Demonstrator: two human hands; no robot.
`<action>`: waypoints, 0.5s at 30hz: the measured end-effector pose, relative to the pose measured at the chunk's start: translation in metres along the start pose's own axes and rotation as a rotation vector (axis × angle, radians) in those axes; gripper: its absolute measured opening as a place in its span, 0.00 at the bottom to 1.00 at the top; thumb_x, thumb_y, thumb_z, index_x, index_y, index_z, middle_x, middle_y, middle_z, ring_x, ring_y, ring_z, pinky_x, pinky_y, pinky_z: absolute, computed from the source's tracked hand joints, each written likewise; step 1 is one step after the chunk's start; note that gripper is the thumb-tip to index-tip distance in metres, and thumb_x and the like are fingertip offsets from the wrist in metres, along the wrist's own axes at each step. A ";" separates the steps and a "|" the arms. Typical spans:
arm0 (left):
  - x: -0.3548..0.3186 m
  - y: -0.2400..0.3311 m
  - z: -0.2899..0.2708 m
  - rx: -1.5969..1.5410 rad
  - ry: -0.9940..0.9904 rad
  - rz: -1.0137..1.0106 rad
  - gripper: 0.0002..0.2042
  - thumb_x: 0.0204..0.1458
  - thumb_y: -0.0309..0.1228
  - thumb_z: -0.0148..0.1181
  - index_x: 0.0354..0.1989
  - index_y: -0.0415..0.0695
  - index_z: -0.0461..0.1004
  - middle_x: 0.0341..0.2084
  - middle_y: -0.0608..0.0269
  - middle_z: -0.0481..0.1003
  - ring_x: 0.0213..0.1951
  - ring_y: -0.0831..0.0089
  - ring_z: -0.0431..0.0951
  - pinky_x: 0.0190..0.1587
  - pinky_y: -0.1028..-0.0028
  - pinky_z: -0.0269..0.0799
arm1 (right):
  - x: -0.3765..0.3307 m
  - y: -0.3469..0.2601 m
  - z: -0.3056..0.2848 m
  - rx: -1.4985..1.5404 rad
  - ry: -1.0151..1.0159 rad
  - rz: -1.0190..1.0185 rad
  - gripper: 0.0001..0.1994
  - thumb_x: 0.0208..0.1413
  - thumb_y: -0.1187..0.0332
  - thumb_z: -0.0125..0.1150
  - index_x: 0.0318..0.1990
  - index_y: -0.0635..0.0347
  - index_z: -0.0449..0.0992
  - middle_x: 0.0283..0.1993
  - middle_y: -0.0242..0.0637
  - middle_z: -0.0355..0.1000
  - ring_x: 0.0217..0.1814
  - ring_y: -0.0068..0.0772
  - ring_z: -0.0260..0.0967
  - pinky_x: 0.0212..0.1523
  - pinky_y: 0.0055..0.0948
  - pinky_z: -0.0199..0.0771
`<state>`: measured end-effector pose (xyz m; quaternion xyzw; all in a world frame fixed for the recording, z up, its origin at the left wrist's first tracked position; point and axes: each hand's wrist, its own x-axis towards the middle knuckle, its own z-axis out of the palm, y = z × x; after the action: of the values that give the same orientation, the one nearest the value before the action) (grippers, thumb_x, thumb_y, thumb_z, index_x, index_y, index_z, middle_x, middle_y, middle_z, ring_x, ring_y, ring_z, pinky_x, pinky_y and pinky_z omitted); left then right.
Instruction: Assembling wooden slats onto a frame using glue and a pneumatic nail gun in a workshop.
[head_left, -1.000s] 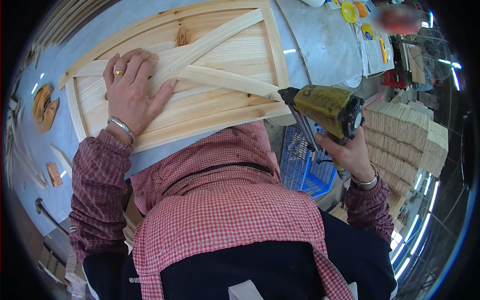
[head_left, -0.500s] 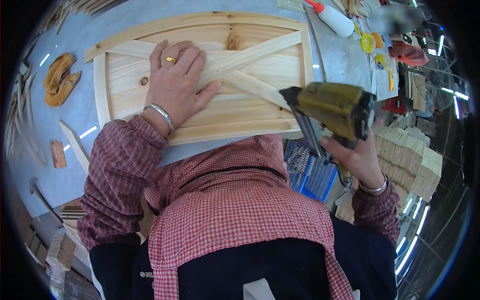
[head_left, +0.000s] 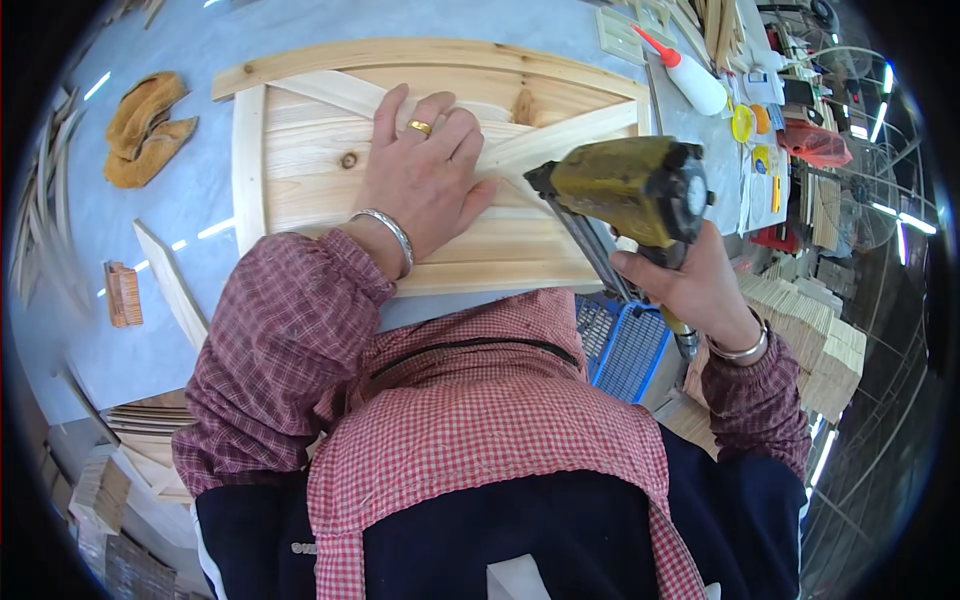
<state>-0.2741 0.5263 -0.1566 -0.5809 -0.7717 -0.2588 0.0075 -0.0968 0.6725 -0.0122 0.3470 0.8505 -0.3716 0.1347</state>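
Hiding part of the wooden panel: nail gun.

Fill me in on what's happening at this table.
A person is working at a wooden panel with crossed slats, which lies on the table. The left hand rests palm down on the panel, near where the slats cross. The right hand grips a yellowish nail gun, its nose pointing left over the panel; whether it touches the wood is hard to tell. A white bottle with a red tip lies beyond the panel's right end.
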 end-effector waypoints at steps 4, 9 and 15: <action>-0.001 -0.041 -0.024 -0.060 0.151 -0.019 0.23 0.43 0.41 0.62 0.46 0.41 0.70 0.44 0.60 0.69 0.53 0.62 0.65 0.60 0.56 0.51 | 0.003 -0.011 -0.009 0.107 -0.015 0.119 0.11 0.47 0.75 0.65 0.39 0.65 0.73 0.20 0.26 0.67 0.14 0.15 0.59 0.16 0.18 0.58; -0.018 -0.124 -0.064 0.190 0.255 -0.091 0.25 0.43 0.40 0.64 0.50 0.43 0.69 0.45 0.59 0.70 0.51 0.61 0.67 0.58 0.61 0.54 | 0.010 -0.027 -0.011 0.106 -0.022 0.269 0.11 0.48 0.75 0.64 0.39 0.65 0.73 0.19 0.26 0.66 0.14 0.14 0.58 0.15 0.18 0.57; -0.023 -0.148 -0.060 -0.030 0.149 -0.167 0.22 0.45 0.39 0.62 0.48 0.42 0.71 0.41 0.59 0.71 0.45 0.59 0.69 0.50 0.64 0.61 | 0.024 -0.043 -0.004 0.153 -0.075 0.201 0.09 0.49 0.76 0.63 0.38 0.65 0.72 0.19 0.27 0.65 0.13 0.15 0.58 0.15 0.17 0.57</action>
<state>-0.4171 0.4529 -0.1695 -0.4939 -0.8106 -0.3126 0.0345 -0.1436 0.6661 0.0018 0.4256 0.7749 -0.4329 0.1760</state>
